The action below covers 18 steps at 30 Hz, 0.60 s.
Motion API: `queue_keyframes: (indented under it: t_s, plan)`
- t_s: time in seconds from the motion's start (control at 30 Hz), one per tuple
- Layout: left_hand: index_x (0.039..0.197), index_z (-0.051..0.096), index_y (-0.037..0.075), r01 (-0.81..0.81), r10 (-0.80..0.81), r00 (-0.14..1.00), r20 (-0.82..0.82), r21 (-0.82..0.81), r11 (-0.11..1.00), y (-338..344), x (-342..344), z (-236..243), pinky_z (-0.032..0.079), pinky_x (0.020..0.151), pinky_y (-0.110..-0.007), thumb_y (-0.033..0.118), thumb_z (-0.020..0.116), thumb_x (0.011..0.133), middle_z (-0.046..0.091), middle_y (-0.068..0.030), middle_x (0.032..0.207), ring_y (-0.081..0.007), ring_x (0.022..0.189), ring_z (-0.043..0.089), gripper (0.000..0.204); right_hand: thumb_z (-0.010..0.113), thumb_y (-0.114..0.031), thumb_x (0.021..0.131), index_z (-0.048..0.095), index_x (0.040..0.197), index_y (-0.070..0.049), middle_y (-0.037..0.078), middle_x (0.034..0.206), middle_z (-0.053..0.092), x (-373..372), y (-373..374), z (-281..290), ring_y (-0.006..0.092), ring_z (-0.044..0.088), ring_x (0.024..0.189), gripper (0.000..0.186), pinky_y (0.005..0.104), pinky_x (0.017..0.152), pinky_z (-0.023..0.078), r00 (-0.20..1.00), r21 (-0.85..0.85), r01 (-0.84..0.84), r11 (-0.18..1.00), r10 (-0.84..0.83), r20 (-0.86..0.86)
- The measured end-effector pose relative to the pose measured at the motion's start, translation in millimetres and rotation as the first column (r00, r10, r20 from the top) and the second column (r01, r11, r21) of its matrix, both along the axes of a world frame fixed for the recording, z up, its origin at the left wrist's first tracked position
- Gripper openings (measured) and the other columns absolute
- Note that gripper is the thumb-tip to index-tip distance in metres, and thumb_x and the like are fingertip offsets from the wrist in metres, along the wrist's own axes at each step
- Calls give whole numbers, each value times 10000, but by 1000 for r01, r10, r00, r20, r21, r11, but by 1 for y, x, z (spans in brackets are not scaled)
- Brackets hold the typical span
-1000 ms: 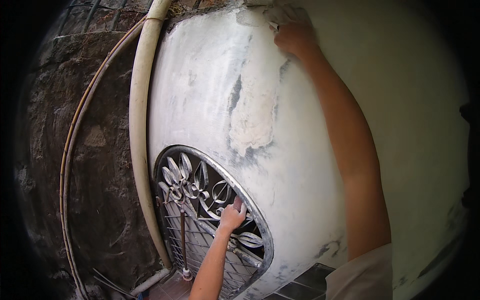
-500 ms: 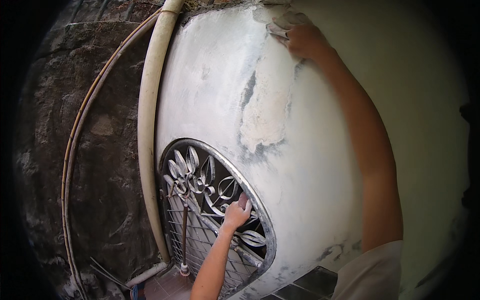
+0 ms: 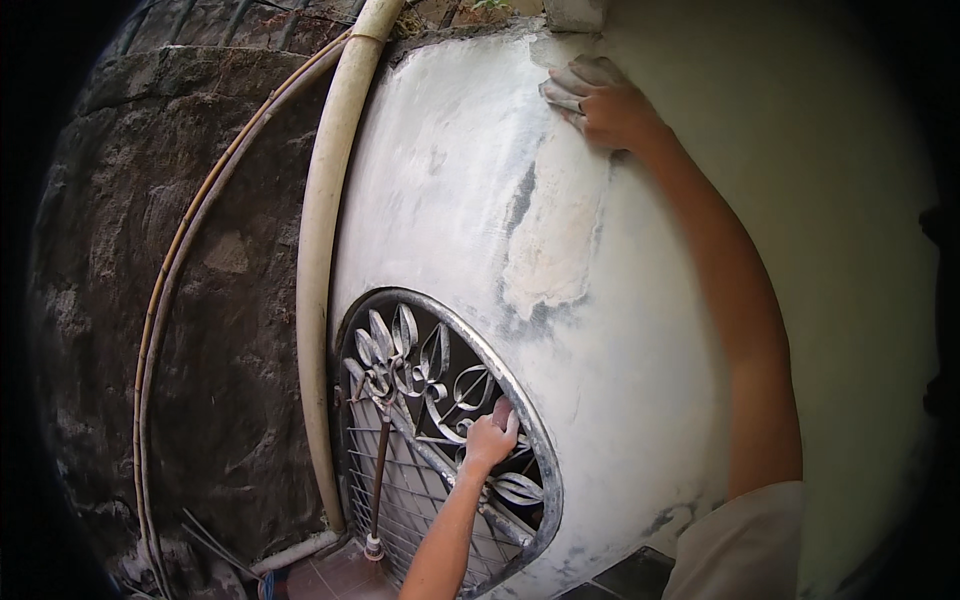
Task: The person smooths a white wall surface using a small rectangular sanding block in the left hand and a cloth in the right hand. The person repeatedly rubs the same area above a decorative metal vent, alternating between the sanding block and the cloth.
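High on the wall, my right hand (image 3: pixel 612 108) presses against the white plaster, fingers bent and whitened with dust. A greyish patch shows at its fingers; whether it is a sheet or just dusty skin is unclear, and the underside of the hand is hidden. Below the hand lies a rough, peeled patch (image 3: pixel 550 250) with dark edges on the white wall (image 3: pixel 430 190). Lower down, my left hand (image 3: pixel 492 438) is closed at the metal grille (image 3: pixel 435 365), beside its curved grey frame (image 3: pixel 545 455); part of the fingers is hidden behind the bars.
A cream pipe (image 3: pixel 322 260) runs down the wall's left edge. Next to it, a thin bamboo-like pole (image 3: pixel 170 270) bows along a dark rough wall (image 3: pixel 230 330). A brown rod (image 3: pixel 380 470) stands by the grille. Dark tiles (image 3: pixel 635 578) line the bottom.
The whole view has shifted, so wall, pipe and grille sit slightly lower and farther right. My right hand remains on the upper wall, and my left hand still holds at the grille.
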<state>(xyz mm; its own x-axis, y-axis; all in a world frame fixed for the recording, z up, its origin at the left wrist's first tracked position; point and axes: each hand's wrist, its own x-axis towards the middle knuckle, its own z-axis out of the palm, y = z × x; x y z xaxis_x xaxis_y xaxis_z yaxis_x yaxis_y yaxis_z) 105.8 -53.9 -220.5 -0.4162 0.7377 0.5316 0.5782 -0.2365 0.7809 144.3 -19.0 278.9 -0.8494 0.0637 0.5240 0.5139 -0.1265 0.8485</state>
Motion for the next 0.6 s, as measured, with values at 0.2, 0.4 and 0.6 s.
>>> queue_keyframes:
  t_s: [0.2,0.4,0.6]
  plan:
    - [910,682,24,-1,6,997,73,-67,998,0,2,2,509,754,-545,419,529,924,646,-323,815,-497,835,635,424,336,-494,1000,419,1447,-408,-137,1558,335,-31,26,-146,99,292,1444,463,420,1220,119,828,-427,61,902,193,527]
    - [1290,503,171,-14,15,999,-43,14,1000,-3,1,0,502,712,-554,392,453,971,674,-224,744,-474,753,642,391,281,-493,1022,413,1442,-427,-129,1580,287,-17,18,-67,81,255,1455,445,368,1222,97,959,-342,-18,939,113,258]
    - [1130,568,107,31,-32,999,10,53,998,0,0,-5,495,681,-553,390,450,976,665,-229,732,-470,739,637,343,424,-321,949,711,1102,-90,106,1117,693,1,16,13,249,644,1061,399,410,912,479,963,-266,-180,947,114,-245]
